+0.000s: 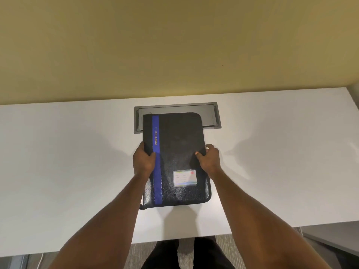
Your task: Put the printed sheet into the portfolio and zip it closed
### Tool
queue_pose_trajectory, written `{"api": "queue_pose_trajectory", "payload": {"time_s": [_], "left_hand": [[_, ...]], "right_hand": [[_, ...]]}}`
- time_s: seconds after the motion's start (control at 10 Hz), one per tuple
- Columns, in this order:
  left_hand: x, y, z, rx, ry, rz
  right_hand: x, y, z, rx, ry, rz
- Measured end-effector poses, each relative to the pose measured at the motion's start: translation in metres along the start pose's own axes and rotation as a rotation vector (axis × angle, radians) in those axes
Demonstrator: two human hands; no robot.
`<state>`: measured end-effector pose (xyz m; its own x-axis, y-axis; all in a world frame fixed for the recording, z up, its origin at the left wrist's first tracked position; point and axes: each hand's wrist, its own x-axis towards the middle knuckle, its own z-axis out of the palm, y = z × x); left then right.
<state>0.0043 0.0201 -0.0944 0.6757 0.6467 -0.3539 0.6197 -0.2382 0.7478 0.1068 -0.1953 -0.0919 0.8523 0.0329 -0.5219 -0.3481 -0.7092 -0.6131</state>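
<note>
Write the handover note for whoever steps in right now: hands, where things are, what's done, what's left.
Left hand: gripping the portfolio's left edge, thumb on the blue stripe.
Right hand: gripping the right edge, thumb on the cover.
Portfolio: closed, cover up, over the white desk, far end overlapping the grey cable hatch. I cannot tell whether it rests on the desk or is held just above it.
Printed sheet: not in view; may be inside already, cannot confirm.
Zip: a pull tab hangs at the near left corner; I cannot tell whether it is fully closed.
Left: verify the sheet is inside, check the zip all round.
</note>
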Motion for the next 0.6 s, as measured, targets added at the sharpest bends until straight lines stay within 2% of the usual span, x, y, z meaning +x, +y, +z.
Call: {"api": "queue_pose_trajectory", "payload": {"time_s": [0.1,0.2,0.3,0.4,0.6], "left_hand": [[-0.008,-0.003,-0.005,0.121,-0.023,0.023],[-0.026,-0.012,-0.009,0.369,-0.052,0.106],[-0.047,-0.027,-0.009,0.503,-0.103,0.254],[-0.070,-0.039,-0.012,0.540,-0.145,0.320],[-0.097,-0.037,-0.004,0.518,-0.159,0.493]], "right_hand": [[-0.022,-0.010,0.003,-0.262,0.075,-0.120],[-0.047,-0.015,0.015,-0.414,0.056,-0.276],[-0.072,-0.012,0.030,-0.460,-0.004,-0.372],[-0.093,-0.004,0.040,-0.587,-0.061,-0.472],[-0.109,0.021,0.025,-0.781,0.015,-0.526]]}}
